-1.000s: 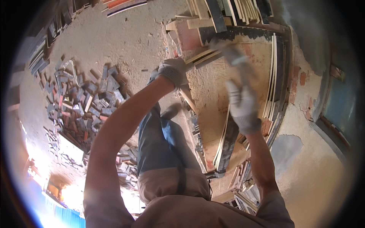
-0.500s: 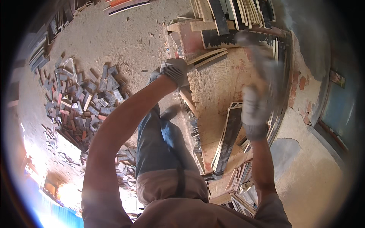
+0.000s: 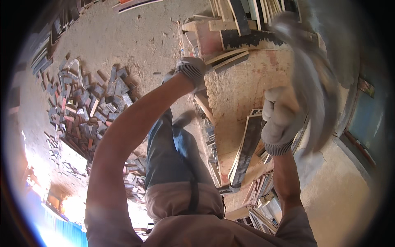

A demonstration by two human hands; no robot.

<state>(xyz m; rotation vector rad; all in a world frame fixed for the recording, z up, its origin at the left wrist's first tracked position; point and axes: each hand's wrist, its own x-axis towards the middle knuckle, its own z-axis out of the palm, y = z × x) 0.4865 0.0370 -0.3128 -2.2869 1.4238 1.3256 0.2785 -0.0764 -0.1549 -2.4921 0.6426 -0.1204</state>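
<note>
Well, roomy benchtop [image 3: 236,88] (strips [image 3: 232,61] at edge)

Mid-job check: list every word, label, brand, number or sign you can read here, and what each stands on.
None: no text can be read in this view.
Wood strips at the left hand: no legible marking.
Blurred tool in the right hand: too smeared to tell.
Small coloured patch at far right: too small to read.

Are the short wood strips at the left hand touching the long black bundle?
Apart. The head view shows bare worktop between the short wood strips and the long black bundle.
</note>
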